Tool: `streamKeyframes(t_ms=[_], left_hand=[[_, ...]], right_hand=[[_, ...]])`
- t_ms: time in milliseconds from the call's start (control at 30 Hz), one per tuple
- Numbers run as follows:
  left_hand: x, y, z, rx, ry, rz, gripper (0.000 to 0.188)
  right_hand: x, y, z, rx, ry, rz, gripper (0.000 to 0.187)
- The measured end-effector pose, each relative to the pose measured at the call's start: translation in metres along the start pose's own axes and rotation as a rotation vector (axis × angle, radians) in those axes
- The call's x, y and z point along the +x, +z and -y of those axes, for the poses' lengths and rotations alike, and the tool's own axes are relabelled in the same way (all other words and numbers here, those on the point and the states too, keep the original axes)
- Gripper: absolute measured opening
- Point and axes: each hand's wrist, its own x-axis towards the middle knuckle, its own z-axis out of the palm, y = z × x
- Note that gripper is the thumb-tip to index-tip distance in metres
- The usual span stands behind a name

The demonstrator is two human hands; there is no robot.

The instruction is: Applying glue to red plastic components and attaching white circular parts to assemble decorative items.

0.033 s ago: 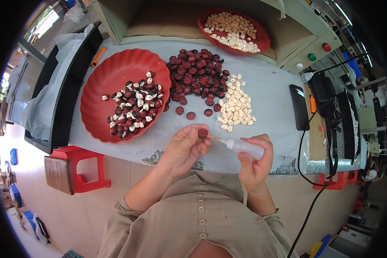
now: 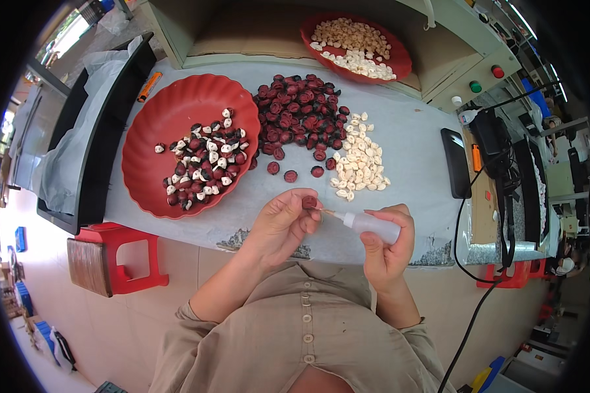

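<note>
My left hand (image 2: 278,226) pinches a small dark-red piece with a black edge (image 2: 309,202) between thumb and fingertips. In my right hand (image 2: 391,245) is a translucent white squeeze bottle (image 2: 377,226), lying sideways. Its thin nozzle (image 2: 331,213) reaches to the red piece; whether the tip touches it I cannot tell. Beyond my hands lies a heap of similar dark-red and black pieces (image 2: 301,111). To its right is a pile of small cream-white pieces (image 2: 360,160). A red scalloped dish (image 2: 157,118) on the left holds red-black pieces joined with white ones.
A second red dish (image 2: 403,62) with cream and tan pieces stands at the back under a cabinet (image 2: 432,33). A black tray (image 2: 98,141) borders the left side. A phone (image 2: 455,162) and a black cable (image 2: 462,226) lie right. Red stools (image 2: 134,252) stand below the table.
The squeeze bottle and my right hand have shifted very slightly to the left. My left hand and the red piece hold still.
</note>
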Motion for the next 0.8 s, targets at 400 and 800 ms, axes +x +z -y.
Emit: streamKeyframes(t_ms=[400, 800], left_hand=[[0.0001, 0.0045, -0.0004, -0.001, -0.011, -0.046, 0.031], [-0.0007, 0.0064, -0.0006, 0.029, -0.015, -0.063, 0.030]], right_hand=[[0.0001, 0.0044, -0.0030, -0.054, -0.040, 0.021, 0.028], [0.0017, 0.0039, -0.0013, -0.076, -0.111, 0.057, 0.030]])
